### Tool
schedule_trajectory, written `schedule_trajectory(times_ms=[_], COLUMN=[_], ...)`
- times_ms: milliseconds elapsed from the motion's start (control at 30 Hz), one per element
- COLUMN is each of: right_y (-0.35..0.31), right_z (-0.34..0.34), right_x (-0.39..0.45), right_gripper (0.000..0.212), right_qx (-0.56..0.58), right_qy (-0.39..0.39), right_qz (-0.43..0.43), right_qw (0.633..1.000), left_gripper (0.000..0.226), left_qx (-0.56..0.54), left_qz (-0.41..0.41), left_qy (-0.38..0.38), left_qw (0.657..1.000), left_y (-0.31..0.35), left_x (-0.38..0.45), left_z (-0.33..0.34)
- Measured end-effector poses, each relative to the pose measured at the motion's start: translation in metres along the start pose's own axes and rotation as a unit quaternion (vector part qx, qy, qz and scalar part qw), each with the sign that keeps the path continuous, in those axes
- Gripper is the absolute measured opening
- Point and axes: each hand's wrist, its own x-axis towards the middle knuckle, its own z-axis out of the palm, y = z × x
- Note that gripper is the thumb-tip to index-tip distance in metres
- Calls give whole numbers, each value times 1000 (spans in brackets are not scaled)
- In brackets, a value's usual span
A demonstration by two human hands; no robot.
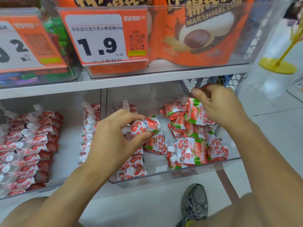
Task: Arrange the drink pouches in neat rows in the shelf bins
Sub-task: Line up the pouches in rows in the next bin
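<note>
A: Nearest the lens: two bare forearms coming up from the bottom edge, a grey sneaker (194, 205) on the white floor between them.

B: Bins?

A: Two clear bins on the lower shelf. Left bin (54, 184): one long row of pouches (27, 149) down its left side, a second row (87, 133) stacked against its right wall. Pouches lie flat, long axis running left-right, white caps toward the left. Right bin (164, 175): one partial row (132, 167) along its left wall, same lie, and a loose pile (191, 143) on the right half, axes every which way.

B: Hands?

A: Left hand (114, 141) is over the partial row, thumb and fingers curled round one strawberry pouch (144, 126). Pouch long axis roughly left-right, tilted, green-trimmed end sticking out to the right of the fingers. Cap hidden under the hand.

B: Right?

A: Right hand (219, 105) is at the back right corner of the right bin, above the pile. Fingers pinch the top of another pouch (197, 113). That one hangs near upright, long axis top to bottom, lower end touching the pile.

B: Above?

A: Upper shelf: orange marshmallow bags (201, 35) in a clear bin, price tag (100, 38) reading 1.9 on its front.
</note>
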Motion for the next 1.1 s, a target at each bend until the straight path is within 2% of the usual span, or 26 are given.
schedule_trajectory(times_ms=[67,100,167,200,267,367,467,633,767,867,1000,1100], right_y=[8,8,-5,-15,-35,-52,-54,-58,-66,-68,-63,-53], right_z=[0,2,9,14,27,47,59,76,83,78,75,64], right_x=[6,6,2,-2,-9,-9,-3,-10,-18,-19,-10,-9], right_gripper=[58,54,30,19,14,20,35,67,64,51,56,40], right_qx=[-21,-19,8,29,39,-60,-203,-251,-241,-189,-134,-107], right_qy=[20,25,18,-10,-100,-182,-212,-276,-315,-365,-353,-342], right_qz=[-19,-38,-87,-123,-197,-238,-233,-212,-214,-185,-165,-180], right_qw=[999,999,996,992,975,952,927,903,893,893,911,916], left_gripper=[40,40,41,41,41,39,41,42,39,40,39,40], left_qx=[9,16,24,26,30,36,39,36,30,28,19,9], left_qz=[-1,0,-2,-5,-7,-10,-16,-19,-20,-20,-26,-37], left_qy=[-20,-31,-53,-64,-84,-87,-85,-88,-90,-87,-82,-73], left_qw=[1000,999,998,998,996,996,995,995,995,996,996,997], left_y=[-1,-2,-2,-2,-6,-13,-15,-17,-18,-18,-18,-19], left_x=[0,1,2,3,5,7,5,5,6,6,5,4], left_z=[1,1,-1,-3,-9,-16,-18,-19,-20,-20,-20,-20])
